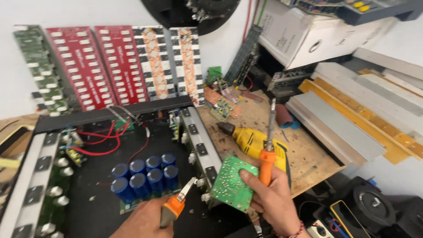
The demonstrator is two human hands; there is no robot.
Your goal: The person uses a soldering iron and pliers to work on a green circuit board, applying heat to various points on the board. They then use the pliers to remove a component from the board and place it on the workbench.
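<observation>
six blue capacitors (145, 175), two red boards (103, 66), one yellow drill (253, 141), one small green circuit board (231, 183).

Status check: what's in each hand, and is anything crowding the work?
Left hand grips orange-handled pliers. Right hand holds green circuit board plus soldering iron. Yellow drill lies close behind.

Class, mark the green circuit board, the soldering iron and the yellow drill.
green circuit board (231, 183), head view, middle of its solder side
soldering iron (265, 165), head view, orange handle
yellow drill (251, 140), head view, yellow body
</observation>
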